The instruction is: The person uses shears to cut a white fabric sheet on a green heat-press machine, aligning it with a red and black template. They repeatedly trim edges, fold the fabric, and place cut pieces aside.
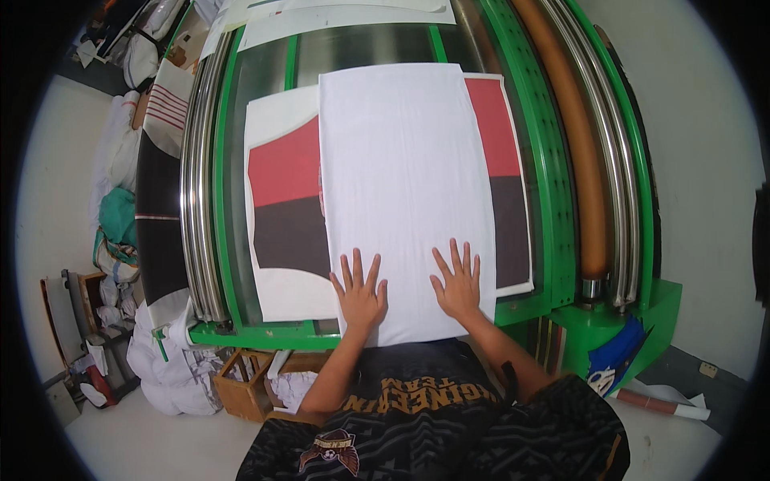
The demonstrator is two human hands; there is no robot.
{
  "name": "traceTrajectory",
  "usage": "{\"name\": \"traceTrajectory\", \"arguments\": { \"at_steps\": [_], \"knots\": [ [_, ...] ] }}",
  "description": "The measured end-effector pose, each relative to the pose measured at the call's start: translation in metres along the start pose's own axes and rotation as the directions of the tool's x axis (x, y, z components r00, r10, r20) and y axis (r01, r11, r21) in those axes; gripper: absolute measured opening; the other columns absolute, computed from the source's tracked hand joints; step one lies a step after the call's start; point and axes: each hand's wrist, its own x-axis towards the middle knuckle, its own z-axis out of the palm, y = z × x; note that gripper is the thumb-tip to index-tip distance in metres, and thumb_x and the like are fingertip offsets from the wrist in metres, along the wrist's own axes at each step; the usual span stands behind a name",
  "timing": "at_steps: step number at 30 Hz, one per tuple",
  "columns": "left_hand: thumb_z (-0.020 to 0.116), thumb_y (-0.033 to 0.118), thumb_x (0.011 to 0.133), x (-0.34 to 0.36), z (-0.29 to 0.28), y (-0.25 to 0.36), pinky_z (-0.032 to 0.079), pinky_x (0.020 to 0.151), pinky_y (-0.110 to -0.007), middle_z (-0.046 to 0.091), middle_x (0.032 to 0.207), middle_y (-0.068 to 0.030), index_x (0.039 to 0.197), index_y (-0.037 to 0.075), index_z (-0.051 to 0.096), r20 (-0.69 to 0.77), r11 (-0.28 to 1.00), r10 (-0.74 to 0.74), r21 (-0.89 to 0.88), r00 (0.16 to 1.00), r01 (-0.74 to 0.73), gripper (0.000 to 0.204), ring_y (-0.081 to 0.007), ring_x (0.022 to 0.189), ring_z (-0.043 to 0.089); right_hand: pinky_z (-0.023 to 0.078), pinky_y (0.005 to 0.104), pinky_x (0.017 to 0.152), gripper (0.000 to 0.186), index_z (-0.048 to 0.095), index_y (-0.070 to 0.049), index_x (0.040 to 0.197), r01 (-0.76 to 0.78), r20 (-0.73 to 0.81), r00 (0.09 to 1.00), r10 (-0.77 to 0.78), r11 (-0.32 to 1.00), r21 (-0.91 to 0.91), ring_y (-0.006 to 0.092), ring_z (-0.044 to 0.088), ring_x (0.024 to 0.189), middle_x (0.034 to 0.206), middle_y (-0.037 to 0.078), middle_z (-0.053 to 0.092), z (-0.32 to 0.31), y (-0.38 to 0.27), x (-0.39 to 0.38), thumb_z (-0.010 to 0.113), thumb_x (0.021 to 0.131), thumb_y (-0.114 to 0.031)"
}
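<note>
A white cloth (405, 160) lies smooth and lengthwise over a printed sheet (289, 172) with red and dark grey shapes on white. The sheet's printed sides show to the left and right of the cloth; its middle is covered. My left hand (359, 293) lies flat on the cloth's near left part, fingers spread, the little-finger side close to the cloth's left edge. On the near right part rests my right hand (459, 282), also flat with fingers apart. Neither hand grips anything. The cloth's near end reaches the front of my dark shirt.
A green-framed roller machine (265, 335) bears the sheets, with steel rollers (200, 184) left and a brown roller (589, 176) right. White papers (345, 24) lie at the far end. Below stand a wooden crate (243, 393) and a white bundle (172, 373); blue cloth (616, 346) hangs right.
</note>
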Motion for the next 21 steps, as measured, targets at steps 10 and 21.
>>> {"name": "traceTrajectory", "arguments": {
  "at_steps": [10,21],
  "knots": [
    [0.055,0.046,0.111,0.068,0.001,-0.026,0.005,0.136,-0.071,0.021,0.189,-0.0073,0.173,0.037,0.046,-0.157,0.999,0.045,0.019,0.987,-0.042,0.063,-0.0392,0.174,0.011,0.015,0.0658,0.136,0.067,0.040,-0.034,0.176,0.027,-0.170,0.985,-0.034,0.999,-0.046,0.0425,0.016,0.172,0.188,0.011,0.021,0.013,-0.006,0.069,0.058,0.113,-0.046],
    [0.060,0.043,0.110,0.008,0.001,-0.044,0.009,0.136,-0.071,0.019,0.189,-0.0091,0.175,0.032,0.042,-0.084,0.986,0.165,0.021,0.983,-0.164,0.068,-0.0425,0.174,0.010,0.017,0.0648,0.136,0.067,0.040,-0.033,0.176,0.004,-0.140,0.990,-0.008,1.000,-0.026,0.0449,0.018,0.171,0.187,0.015,0.020,0.020,-0.039,0.002,0.059,0.113,-0.044]
  ]
}}
